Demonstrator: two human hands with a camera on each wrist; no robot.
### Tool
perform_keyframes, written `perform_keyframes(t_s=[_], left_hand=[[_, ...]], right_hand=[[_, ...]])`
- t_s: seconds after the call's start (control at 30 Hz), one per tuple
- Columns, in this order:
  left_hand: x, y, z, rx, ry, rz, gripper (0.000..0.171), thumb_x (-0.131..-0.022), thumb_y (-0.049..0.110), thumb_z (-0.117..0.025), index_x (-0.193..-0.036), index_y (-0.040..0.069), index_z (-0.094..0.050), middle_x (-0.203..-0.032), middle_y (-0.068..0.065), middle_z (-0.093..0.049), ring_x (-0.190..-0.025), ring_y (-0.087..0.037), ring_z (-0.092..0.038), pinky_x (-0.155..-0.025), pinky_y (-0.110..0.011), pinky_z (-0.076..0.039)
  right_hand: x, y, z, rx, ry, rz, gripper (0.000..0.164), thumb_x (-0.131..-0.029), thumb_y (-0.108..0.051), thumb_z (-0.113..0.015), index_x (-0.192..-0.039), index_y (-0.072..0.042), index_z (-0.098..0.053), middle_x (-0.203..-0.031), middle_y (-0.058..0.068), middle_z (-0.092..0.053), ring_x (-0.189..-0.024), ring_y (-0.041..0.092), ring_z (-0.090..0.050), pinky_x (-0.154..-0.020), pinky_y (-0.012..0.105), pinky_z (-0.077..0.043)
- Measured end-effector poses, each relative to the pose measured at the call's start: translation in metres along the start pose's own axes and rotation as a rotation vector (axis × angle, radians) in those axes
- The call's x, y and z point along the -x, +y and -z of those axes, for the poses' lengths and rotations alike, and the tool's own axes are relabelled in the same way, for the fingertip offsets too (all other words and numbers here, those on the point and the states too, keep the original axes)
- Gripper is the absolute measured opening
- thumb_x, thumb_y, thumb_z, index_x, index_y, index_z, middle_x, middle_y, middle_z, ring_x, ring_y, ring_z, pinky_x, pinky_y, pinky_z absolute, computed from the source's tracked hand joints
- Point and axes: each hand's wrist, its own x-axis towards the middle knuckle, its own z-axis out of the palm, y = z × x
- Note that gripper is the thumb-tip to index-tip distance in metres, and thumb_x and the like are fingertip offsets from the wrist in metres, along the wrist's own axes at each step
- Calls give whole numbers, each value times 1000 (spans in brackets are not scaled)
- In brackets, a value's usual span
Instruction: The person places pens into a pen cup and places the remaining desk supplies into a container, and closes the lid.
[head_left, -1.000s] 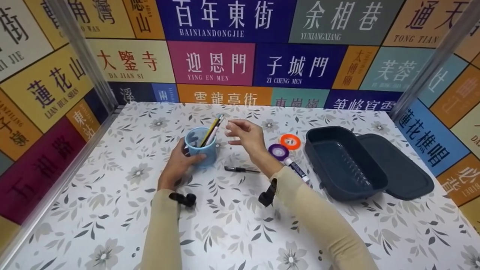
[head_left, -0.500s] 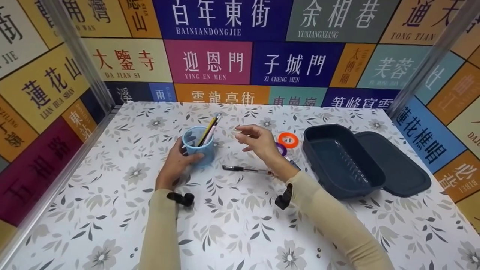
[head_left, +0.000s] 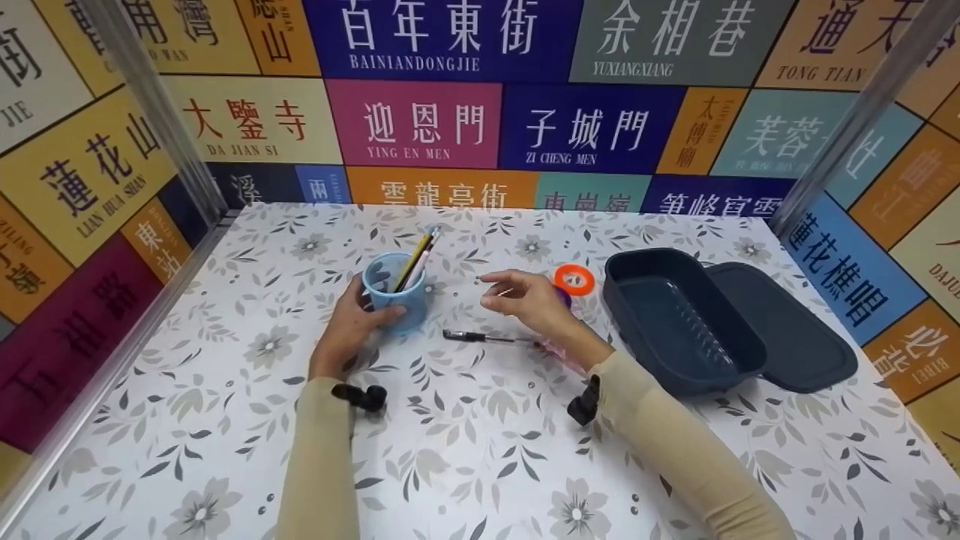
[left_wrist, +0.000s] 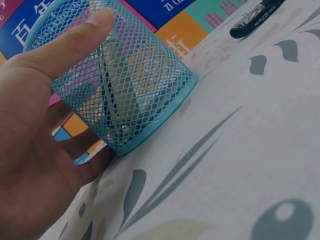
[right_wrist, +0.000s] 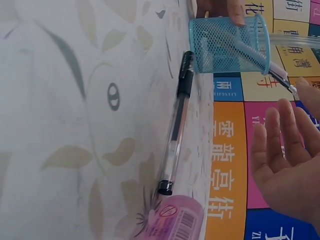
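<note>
My left hand [head_left: 354, 322] grips a light blue mesh pen cup [head_left: 401, 311], thumb on the near side. The cup stands upright on the table, with a yellow pencil [head_left: 412, 261] and a pinkish-white pen [head_left: 420, 264] leaning out to the right. In the right wrist view, my right hand [right_wrist: 290, 165] has loosely bent fingers and nothing in them. It hovers right of the cup, apart from it. Below it on the table lies a black-capped gel pen [head_left: 480, 337]. A pink barrel with a barcode label [right_wrist: 180, 217] lies past the pen's end, partly under my right wrist.
An orange ring-shaped roll [head_left: 574, 280] lies beyond my right hand, with a purple roll [head_left: 565, 298] mostly hidden behind the hand. Farther right, a dark blue-grey box [head_left: 679, 322] stands beside its flat lid [head_left: 806, 330]. Printed walls [head_left: 427, 124] close off the back and sides.
My right hand has drawn away from the pen cup, to the right and nearer the body, covering more of the purple roll. The left hand keeps its hold on the cup.
</note>
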Motion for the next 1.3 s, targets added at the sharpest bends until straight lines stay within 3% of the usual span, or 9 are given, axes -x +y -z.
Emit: perform_keyframes(t_s=[0.2,0.37,0.87,1.17,1.3], left_hand=[[-1,-2,1,-12,7,-22,97,-76,30,-88,-155,28,-31,-160,0,-39,-151,-25,-33,-126,-44,-28],[-1,-2,1,-7,12,-16,101,-73,34,-90,-155,29,-32,-159,1,-40,-150,-25,-34,-127,-45,-26],[1,0,-1,-5,10,-30,102,-71,36,-91,-154,30,-33,-158,1,-41,-149,-25,-36,-126,-44,-29],[2,-1,-1,31,-7,-61,95,-77,27,-88,-154,28,-33,-159,-3,-40,-149,-26,-37,-122,-44,-36],[3,1,-2,22,-7,-56,96,-77,29,-88,-155,29,-31,-159,0,-39,-150,-25,-35,-124,-43,-33]], right_hand=[[3,8,2,50,-92,-10,44,-88,-13,-77,-130,-11,-67,-111,12,-72,-100,18,-68,-80,20,-56],[7,10,4,120,-159,19,50,-87,-6,-76,-134,-1,-61,-119,23,-69,-107,30,-67,-78,16,-53],[8,23,6,237,-231,-55,48,-86,-11,-78,-132,-4,-64,-123,17,-69,-109,27,-67,-83,21,-55],[7,23,3,272,-255,-53,48,-85,-9,-78,-131,-5,-64,-121,17,-70,-111,30,-68,-96,36,-57],[6,22,1,289,-271,-60,50,-84,-9,-79,-131,-4,-63,-122,18,-70,-112,31,-68,-99,39,-57]])
